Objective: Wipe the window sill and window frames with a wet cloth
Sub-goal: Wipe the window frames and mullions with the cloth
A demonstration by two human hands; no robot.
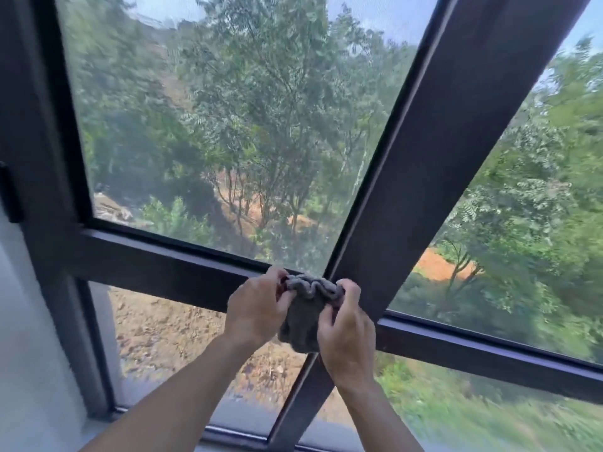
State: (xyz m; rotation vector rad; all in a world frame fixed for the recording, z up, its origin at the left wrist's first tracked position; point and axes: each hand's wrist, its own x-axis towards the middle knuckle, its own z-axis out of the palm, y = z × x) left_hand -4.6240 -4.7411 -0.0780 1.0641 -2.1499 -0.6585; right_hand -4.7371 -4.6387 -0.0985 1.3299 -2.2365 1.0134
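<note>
Two hands grip one grey cloth (306, 308) in front of the dark frame (434, 164), at its crossing bars. Left hand (257, 308) pinches the cloth's left edge, right hand (347, 324) its right edge; bunched fabric sits between the fingers, its bulk hanging below.

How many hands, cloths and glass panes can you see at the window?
Hands: 2, the left hand and the right hand, both gripping the cloth.
Cloths: 1, a bunched grey cloth.
Glass panes: 4, upper left, upper right, lower left, lower right, split by the dark frame.
Total: 7
</note>
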